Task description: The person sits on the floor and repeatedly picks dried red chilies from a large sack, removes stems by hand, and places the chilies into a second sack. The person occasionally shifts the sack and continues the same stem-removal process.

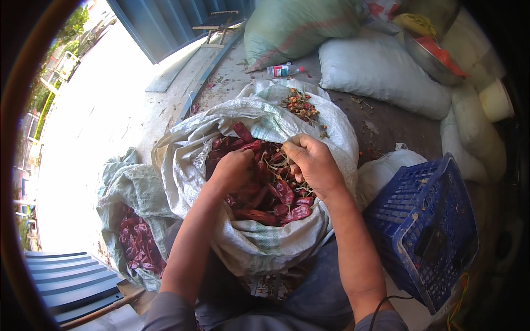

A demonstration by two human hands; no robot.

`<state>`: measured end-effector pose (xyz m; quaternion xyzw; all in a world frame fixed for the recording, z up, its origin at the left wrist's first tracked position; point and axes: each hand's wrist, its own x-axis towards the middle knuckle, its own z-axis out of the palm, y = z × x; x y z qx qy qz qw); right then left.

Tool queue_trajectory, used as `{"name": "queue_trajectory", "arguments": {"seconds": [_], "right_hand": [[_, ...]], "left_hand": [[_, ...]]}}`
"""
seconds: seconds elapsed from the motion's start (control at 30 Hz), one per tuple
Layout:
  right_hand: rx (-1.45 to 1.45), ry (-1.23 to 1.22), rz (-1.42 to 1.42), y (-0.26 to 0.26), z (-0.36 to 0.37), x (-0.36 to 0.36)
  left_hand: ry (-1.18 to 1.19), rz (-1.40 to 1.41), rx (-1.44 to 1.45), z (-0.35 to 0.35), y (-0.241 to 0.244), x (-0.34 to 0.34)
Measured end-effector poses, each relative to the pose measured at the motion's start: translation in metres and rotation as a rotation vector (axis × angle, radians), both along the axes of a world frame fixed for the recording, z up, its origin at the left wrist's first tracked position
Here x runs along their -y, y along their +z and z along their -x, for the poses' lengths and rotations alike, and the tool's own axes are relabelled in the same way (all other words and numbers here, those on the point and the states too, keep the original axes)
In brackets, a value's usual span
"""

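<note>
A white woven sack (265, 246) with its rim rolled down stands between my knees, filled with dried red chili peppers (258, 216). Over the left part of the peppers is my left hand (235, 170), its fingers bent inward and mostly hidden behind the hand. My right hand (309, 164) hovers above the right part, thumb and forefinger pinched together and the other fingers curled. Whether something small sits in that pinch is unclear. Dry pale stems (275, 167) lie among the peppers below it. Chili caps and stem bits (301, 106) are heaped on the sack's far fold.
At left, a greenish woven sack (145, 186) holds more dried chilies (138, 244). A blue plastic basket (418, 198) stands tilted by my right arm. Stuffed sacks (381, 70), a plastic bottle (285, 70), a metal bowl (430, 62) and a small folding stool (217, 27) are beyond.
</note>
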<state>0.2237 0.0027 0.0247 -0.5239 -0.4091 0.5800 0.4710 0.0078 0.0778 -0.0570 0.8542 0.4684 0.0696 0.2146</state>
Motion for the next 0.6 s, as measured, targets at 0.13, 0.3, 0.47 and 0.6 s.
{"name": "queue_trajectory", "arguments": {"seconds": [0.13,0.3,0.47,0.6], "right_hand": [[-0.039,0.004,0.009,-0.003,0.0,-0.001],[0.078,-0.017,0.008,-0.004,-0.003,-0.001],[0.507,0.003,-0.19,-0.016,0.002,0.001],[0.651,0.169,-0.243,-0.006,0.011,0.006]], "left_hand": [[-0.018,-0.022,0.016,-0.007,0.005,0.007],[-0.004,0.014,0.215,-0.005,0.035,0.013],[0.186,0.55,0.74,0.005,0.05,0.022],[0.257,0.611,0.798,0.003,0.064,0.026]]}}
